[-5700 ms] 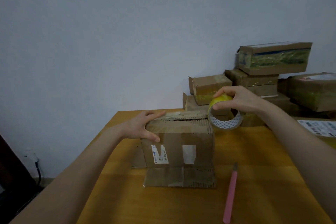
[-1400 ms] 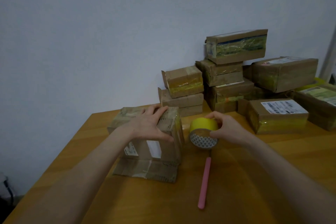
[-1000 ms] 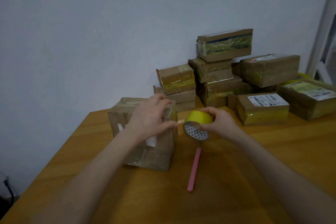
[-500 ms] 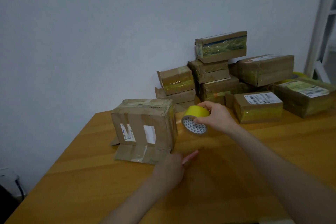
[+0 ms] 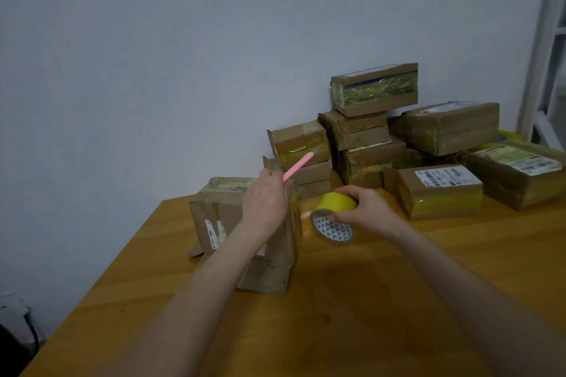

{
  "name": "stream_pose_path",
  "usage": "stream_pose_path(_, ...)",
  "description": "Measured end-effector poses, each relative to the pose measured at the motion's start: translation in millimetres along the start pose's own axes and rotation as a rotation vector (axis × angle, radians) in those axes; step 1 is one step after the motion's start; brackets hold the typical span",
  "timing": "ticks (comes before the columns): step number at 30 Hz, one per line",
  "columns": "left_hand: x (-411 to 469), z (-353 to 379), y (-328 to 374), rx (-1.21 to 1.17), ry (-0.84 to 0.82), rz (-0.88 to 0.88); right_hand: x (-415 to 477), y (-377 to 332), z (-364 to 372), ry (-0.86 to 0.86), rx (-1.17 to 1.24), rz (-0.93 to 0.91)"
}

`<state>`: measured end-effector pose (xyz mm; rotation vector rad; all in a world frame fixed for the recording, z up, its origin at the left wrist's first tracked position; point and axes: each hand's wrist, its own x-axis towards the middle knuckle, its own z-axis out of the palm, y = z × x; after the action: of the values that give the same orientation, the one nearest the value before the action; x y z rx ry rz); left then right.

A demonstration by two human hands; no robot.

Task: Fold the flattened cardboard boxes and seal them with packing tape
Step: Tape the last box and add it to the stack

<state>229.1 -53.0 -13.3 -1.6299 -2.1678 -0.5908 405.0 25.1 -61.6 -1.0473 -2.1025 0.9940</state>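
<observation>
**Sealing step: cutter up, tape about to be cut**

Step in hand: taping the folded cardboard box (image 5: 216, 211), which stands on the table (image 5: 337, 321). Its top is closed and taped over. The bottom flaps are splayed flat on the table at the box's front.

Left hand (image 5: 266, 203) is over the box's top right corner, fingers curled round a pink cutter (image 5: 297, 167). The cutter's tip points up and away, past the box's far right. Blade is too small to tell if it is out.

Right hand (image 5: 366, 210) is just right of the box, fingers wrapped over the yellow tape roll (image 5: 331, 202). The roll is tilted, with its patterned core facing the camera. A strip may run from the roll to the box's right side, but it is too faint to be sure.

Sealed boxes (image 5: 441, 193) are piled behind and right of the box, against the wall.

Next move, my judgement: bring the cutter down into the gap right of the box and slice the tape close to the box edge, while the right hand keeps tension. Then press the loose end down flat. The bottom flaps likely want folding and taping after that.

Versus half a second earlier: the left hand was low on the table in front of the box, reaching the cutter. Now it has lifted the cutter above the box's right corner. The roll is held in about the same spot right of the box, and the box has not shifted.
</observation>
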Motion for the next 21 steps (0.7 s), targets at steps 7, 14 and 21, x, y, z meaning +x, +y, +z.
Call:
stream_pose_path(7, 17, 22, -14, -0.052, -0.097, -0.022, 0, 5, 0, -0.002, 0.098, 0.007)
stream_pose_path(14, 10, 26, -24, -0.070, -0.095, -0.032, 1, 9, 7, -0.028, 0.099, 0.006)
stream_pose_path(21, 2, 11, -28, -0.083, 0.107, 0.000, 2, 12, 2, 0.004, 0.069, 0.011)
